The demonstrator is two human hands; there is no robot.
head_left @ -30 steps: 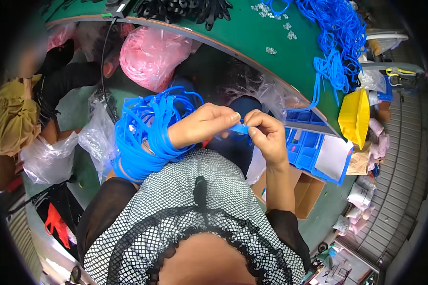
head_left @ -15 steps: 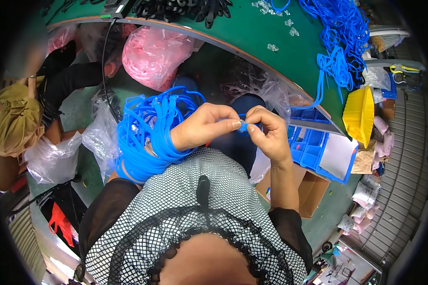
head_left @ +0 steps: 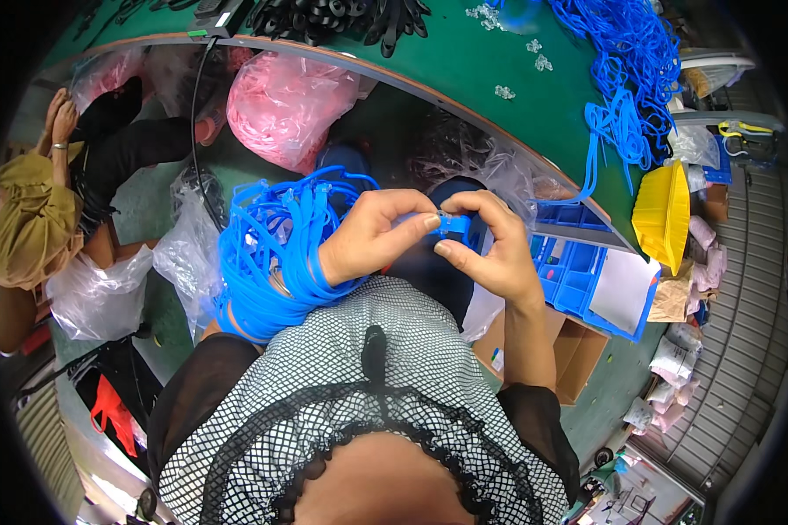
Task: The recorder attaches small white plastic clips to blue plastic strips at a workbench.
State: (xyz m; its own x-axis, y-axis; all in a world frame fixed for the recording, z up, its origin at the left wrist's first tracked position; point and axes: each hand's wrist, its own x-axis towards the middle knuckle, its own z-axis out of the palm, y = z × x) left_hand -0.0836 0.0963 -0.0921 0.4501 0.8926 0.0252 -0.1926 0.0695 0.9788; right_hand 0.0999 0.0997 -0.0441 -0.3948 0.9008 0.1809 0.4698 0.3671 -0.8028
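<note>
My left hand [head_left: 375, 234] pinches a narrow blue strap [head_left: 453, 225] between thumb and index finger, at a small clear plastic clip on it. Facing it, my right hand [head_left: 492, 238] has its index fingertip against the strap's top, while its thumb stands apart below. The strap bends into a short loop inside the right hand; how the other right fingers touch it is partly hidden. Many blue straps [head_left: 293, 262] are wound around my left wrist and forearm in a thick bundle, several with clear clips.
Ahead is a green table [head_left: 464, 79] with loose clear clips [head_left: 504, 92], black straps [head_left: 337, 22] and a blue strap pile [head_left: 617, 79]. Below are a pink-filled bag [head_left: 289, 109], blue bins [head_left: 573, 271] and a cardboard box [head_left: 578, 359]. A yellow tray [head_left: 661, 214] stands right; another person [head_left: 35, 210] sits left.
My right thumb has come away from the strap and lowered, and the right hand has opened wider. More of the blue loop shows. At the left, the other person's hands have come into view.
</note>
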